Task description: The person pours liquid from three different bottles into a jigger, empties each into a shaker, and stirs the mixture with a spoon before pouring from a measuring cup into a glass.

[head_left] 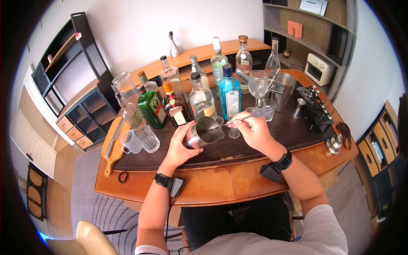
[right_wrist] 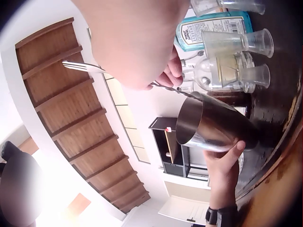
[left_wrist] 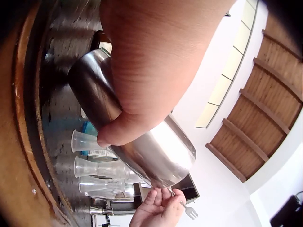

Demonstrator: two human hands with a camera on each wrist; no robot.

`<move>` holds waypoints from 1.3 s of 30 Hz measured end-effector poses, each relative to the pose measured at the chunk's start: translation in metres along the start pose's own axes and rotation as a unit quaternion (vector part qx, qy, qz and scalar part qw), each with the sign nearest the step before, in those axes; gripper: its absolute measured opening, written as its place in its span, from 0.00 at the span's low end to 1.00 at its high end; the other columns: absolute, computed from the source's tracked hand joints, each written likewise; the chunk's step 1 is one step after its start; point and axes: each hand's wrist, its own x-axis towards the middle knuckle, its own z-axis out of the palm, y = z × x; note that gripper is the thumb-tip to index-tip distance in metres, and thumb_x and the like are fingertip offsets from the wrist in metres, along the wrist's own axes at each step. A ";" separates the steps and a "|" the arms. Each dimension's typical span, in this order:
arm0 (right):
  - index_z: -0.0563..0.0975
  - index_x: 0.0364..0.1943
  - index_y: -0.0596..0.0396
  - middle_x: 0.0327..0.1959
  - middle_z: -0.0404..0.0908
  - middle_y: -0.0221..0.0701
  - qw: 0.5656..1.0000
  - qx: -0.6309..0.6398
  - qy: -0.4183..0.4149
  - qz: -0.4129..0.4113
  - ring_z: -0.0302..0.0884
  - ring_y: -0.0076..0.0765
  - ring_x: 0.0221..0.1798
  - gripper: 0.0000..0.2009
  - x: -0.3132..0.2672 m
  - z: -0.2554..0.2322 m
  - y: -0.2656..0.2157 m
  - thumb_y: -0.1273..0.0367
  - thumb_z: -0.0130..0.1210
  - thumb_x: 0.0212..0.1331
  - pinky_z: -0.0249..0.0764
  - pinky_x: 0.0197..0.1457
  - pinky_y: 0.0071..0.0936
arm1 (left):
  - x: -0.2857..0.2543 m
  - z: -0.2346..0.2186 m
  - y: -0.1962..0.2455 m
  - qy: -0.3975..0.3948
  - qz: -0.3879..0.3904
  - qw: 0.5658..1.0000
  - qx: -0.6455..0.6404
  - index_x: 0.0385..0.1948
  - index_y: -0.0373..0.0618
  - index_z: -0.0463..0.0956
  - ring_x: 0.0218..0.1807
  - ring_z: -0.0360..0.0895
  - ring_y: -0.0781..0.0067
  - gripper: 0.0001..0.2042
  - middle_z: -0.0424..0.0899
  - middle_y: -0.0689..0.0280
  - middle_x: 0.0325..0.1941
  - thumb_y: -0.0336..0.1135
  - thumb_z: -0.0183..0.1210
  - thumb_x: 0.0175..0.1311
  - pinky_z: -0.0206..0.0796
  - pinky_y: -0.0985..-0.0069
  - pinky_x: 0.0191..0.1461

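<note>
My left hand (head_left: 179, 149) grips a metal shaker tin (left_wrist: 163, 149) round its side, thumb along the near wall. The tin is tilted, its open mouth turned toward my right hand (head_left: 257, 135). Between thumb and fingers, that hand pinches a bar spoon (right_wrist: 81, 66) with a twisted shaft and a fork-shaped end. The fork end points away from the tin, while the shaft's other end runs into the tin's mouth and is hidden inside. Just behind the tin stand clear hourglass-shaped cups (right_wrist: 259, 43) and a blue bottle (head_left: 230, 95).
Several bottles line the table's back, among them a green one (head_left: 151, 108) and an orange-capped one (head_left: 175, 106). At left are glass mugs (head_left: 150, 140) and a knife (head_left: 114, 140) on a wooden board (head_left: 111, 160). A stemmed glass (head_left: 258, 85), metal jigger (head_left: 298, 108) and black rack (head_left: 316, 112) stand right.
</note>
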 end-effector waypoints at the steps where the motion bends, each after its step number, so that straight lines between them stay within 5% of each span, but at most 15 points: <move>1: 0.80 0.42 0.66 0.40 0.88 0.36 1.000 0.006 0.000 0.014 0.89 0.29 0.44 0.08 -0.001 0.000 -0.002 0.73 0.53 0.76 0.84 0.48 0.26 | 0.000 0.000 0.001 -0.001 -0.006 1.000 -0.002 0.70 0.42 0.69 0.70 0.74 0.55 0.49 0.76 0.56 0.67 0.26 0.80 0.35 0.63 0.62 0.75; 5: 0.80 0.41 0.67 0.40 0.87 0.37 0.989 0.123 -0.001 0.083 0.89 0.30 0.42 0.08 -0.003 0.007 -0.013 0.74 0.54 0.74 0.83 0.47 0.25 | 0.000 0.001 0.000 -0.004 -0.009 1.000 -0.001 0.70 0.42 0.69 0.69 0.74 0.55 0.49 0.77 0.56 0.67 0.26 0.80 0.35 0.64 0.62 0.75; 8: 0.80 0.40 0.68 0.39 0.87 0.37 0.989 0.141 0.013 0.044 0.90 0.32 0.41 0.07 -0.001 0.013 -0.010 0.75 0.55 0.74 0.83 0.47 0.25 | 0.001 0.002 0.002 0.010 0.020 1.000 0.009 0.69 0.44 0.70 0.65 0.76 0.57 0.46 0.78 0.57 0.63 0.25 0.79 0.38 0.69 0.64 0.70; 14: 0.80 0.40 0.68 0.39 0.86 0.36 1.000 -0.019 0.000 -0.019 0.89 0.32 0.42 0.07 0.002 0.002 -0.003 0.75 0.55 0.74 0.82 0.47 0.24 | 0.001 0.000 0.003 -0.003 -0.008 1.000 -0.004 0.70 0.42 0.69 0.69 0.74 0.56 0.48 0.77 0.56 0.67 0.25 0.80 0.35 0.64 0.62 0.75; 20: 0.80 0.41 0.68 0.39 0.86 0.37 0.989 0.124 -0.021 0.073 0.89 0.32 0.44 0.07 -0.001 0.011 -0.010 0.76 0.54 0.74 0.83 0.48 0.27 | 0.001 0.002 0.000 -0.005 -0.002 1.000 0.001 0.69 0.42 0.70 0.70 0.74 0.56 0.48 0.77 0.56 0.67 0.25 0.80 0.35 0.64 0.63 0.75; 23: 0.79 0.41 0.68 0.39 0.86 0.37 0.986 0.156 0.006 0.057 0.88 0.32 0.44 0.07 -0.002 0.016 -0.001 0.75 0.54 0.75 0.83 0.48 0.27 | 0.001 0.001 0.003 -0.003 -0.007 1.000 0.000 0.69 0.42 0.69 0.70 0.74 0.55 0.48 0.77 0.56 0.67 0.25 0.80 0.35 0.64 0.62 0.75; 26: 0.79 0.40 0.68 0.39 0.86 0.37 0.998 0.062 0.016 -0.020 0.88 0.31 0.43 0.07 -0.002 0.015 0.007 0.75 0.53 0.75 0.83 0.48 0.26 | 0.001 0.001 0.006 0.013 0.011 1.000 0.007 0.69 0.44 0.71 0.65 0.77 0.57 0.46 0.78 0.57 0.62 0.25 0.78 0.37 0.69 0.64 0.70; 29: 0.79 0.40 0.67 0.40 0.86 0.37 0.999 -0.032 -0.017 0.009 0.89 0.31 0.42 0.07 -0.004 0.011 0.000 0.75 0.53 0.75 0.84 0.47 0.26 | 0.001 0.001 0.004 0.015 0.011 1.000 0.014 0.69 0.43 0.71 0.65 0.77 0.57 0.46 0.78 0.57 0.62 0.25 0.78 0.37 0.69 0.64 0.70; 35: 0.79 0.44 0.65 0.47 0.86 0.40 0.989 0.121 -0.033 0.083 0.88 0.34 0.47 0.08 -0.010 0.017 0.002 0.72 0.53 0.77 0.85 0.52 0.30 | 0.001 0.001 0.005 0.010 0.013 1.000 0.015 0.69 0.43 0.71 0.64 0.77 0.57 0.46 0.78 0.57 0.62 0.25 0.78 0.37 0.70 0.64 0.69; 39: 0.80 0.43 0.66 0.45 0.87 0.39 0.997 0.075 -0.014 0.031 0.89 0.34 0.46 0.08 -0.006 0.018 0.007 0.74 0.53 0.76 0.84 0.51 0.29 | 0.002 0.001 0.004 0.006 0.014 1.000 0.015 0.69 0.43 0.71 0.64 0.77 0.57 0.46 0.78 0.57 0.62 0.25 0.78 0.37 0.70 0.64 0.69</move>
